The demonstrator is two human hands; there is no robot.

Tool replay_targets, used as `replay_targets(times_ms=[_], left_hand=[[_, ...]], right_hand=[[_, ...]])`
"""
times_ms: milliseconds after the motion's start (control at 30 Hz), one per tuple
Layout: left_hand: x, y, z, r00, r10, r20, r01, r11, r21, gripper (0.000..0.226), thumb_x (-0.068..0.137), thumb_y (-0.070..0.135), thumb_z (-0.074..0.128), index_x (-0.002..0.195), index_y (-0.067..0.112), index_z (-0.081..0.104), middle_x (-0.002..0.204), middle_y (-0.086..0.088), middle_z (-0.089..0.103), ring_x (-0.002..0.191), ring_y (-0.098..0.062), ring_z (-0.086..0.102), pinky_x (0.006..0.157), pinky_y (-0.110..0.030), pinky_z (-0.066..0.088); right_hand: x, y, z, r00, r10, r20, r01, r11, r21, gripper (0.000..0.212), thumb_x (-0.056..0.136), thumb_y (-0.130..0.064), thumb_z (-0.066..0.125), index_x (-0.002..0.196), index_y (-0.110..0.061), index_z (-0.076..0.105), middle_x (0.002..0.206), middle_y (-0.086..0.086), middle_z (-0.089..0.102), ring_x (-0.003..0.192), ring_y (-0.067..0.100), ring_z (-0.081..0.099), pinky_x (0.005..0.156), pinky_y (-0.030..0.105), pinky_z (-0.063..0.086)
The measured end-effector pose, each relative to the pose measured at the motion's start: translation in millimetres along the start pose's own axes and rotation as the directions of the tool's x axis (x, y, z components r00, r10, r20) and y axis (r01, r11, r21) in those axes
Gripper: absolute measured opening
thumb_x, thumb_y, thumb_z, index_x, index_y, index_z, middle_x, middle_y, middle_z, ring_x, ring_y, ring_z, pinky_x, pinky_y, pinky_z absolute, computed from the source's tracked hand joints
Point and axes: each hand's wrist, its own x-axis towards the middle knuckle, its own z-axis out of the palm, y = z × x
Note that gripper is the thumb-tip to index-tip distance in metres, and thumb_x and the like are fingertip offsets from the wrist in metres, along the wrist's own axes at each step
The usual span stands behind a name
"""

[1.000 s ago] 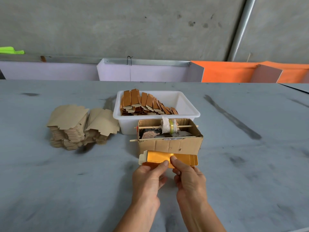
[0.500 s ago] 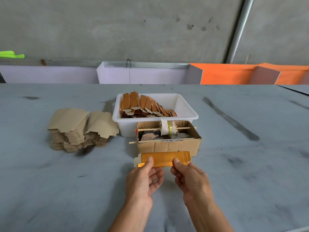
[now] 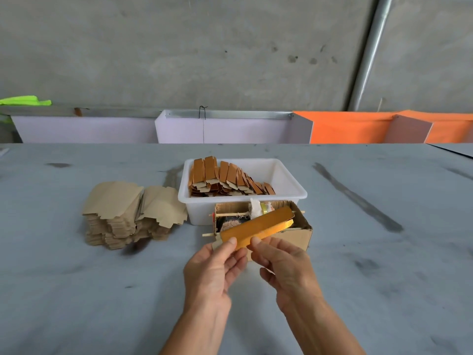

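A person's two bare hands hold a long, narrow gold carton (image 3: 257, 226) above a grey table (image 3: 102, 290), just in front of an open cardboard box (image 3: 298, 239). The carton is glossy orange-gold on its broad face, with a brighter yellow strip along its lower edge. It tilts upward to the right, so that its rounded far end sits over the cardboard box. A pale flap of plain card (image 3: 217, 244) shows at its lower left end. The left hand (image 3: 215, 267) pinches that lower end, thumb on the front face and fingers curled behind. The right hand (image 3: 284, 265) pinches the carton just beside it in the same way, the two thumbs almost meeting. Thin wooden sticks (image 3: 209, 234) run across the cardboard box, one carrying a roll wrapped in white cloth (image 3: 254, 210). Touching the back of that box stands a white plastic tub (image 3: 199, 213) with a leaning row of folded gold cartons (image 3: 225, 179) at its left side. Left of the tub lies a stack of flat brown card blanks (image 3: 128, 213). Lilac panels (image 3: 225, 129) and orange panels (image 3: 345, 126) line the table's far edge below a concrete wall (image 3: 179, 47).
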Motion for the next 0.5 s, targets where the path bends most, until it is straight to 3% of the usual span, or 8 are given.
replay_targets(times_ms=[167,267,433,500], left_hand=[[9.3,11.0,15.1,1.000,0.023,-0.021,-0.021,0.997,0.079,0.009,0.077,0.007,0.072,0.080,0.006,0.063,0.066,-0.010,0.068,0.062,-0.021,0.064,0.056,-0.031,0.053],[18.9,19.5,20.6,0.998,0.042,-0.044,-0.037,0.993,0.110,0.014,0.077,0.014,0.074,0.085,0.010,0.063,0.078,-0.012,0.068,0.068,-0.025,0.063,0.060,-0.033,0.054],[36.1,29.9,30.1,0.994,0.106,-0.024,-0.097,0.963,0.251,0.008,0.080,0.002,0.068,0.080,0.009,0.067,0.070,-0.006,0.069,0.072,-0.023,0.064,0.065,-0.034,0.054],[46.5,33.1,36.2,0.985,0.165,-0.053,-0.145,0.952,0.268,0.010,0.079,0.000,0.069,0.078,0.009,0.067,0.077,-0.009,0.070,0.082,-0.028,0.066,0.072,-0.038,0.055]], right_hand=[[13.3,-21.7,12.1,1.000,-0.030,0.002,0.030,0.997,-0.077,0.018,0.081,-0.010,0.070,0.065,-0.012,0.063,0.060,-0.002,0.068,0.059,0.009,0.058,0.063,0.027,0.041],[23.5,-36.3,14.7,0.999,-0.016,0.042,0.022,0.988,-0.155,0.019,0.083,-0.005,0.067,0.065,-0.009,0.066,0.057,0.000,0.066,0.056,0.010,0.056,0.059,0.026,0.042],[43.5,-54.8,20.3,0.996,0.026,0.087,-0.005,0.972,-0.234,0.012,0.086,-0.005,0.063,0.074,-0.006,0.066,0.055,0.002,0.064,0.052,0.011,0.056,0.054,0.025,0.044],[51.9,-56.4,26.6,0.998,-0.007,0.061,0.022,0.969,-0.248,0.007,0.087,-0.011,0.066,0.083,-0.006,0.065,0.057,0.002,0.068,0.052,0.011,0.061,0.053,0.026,0.049]])
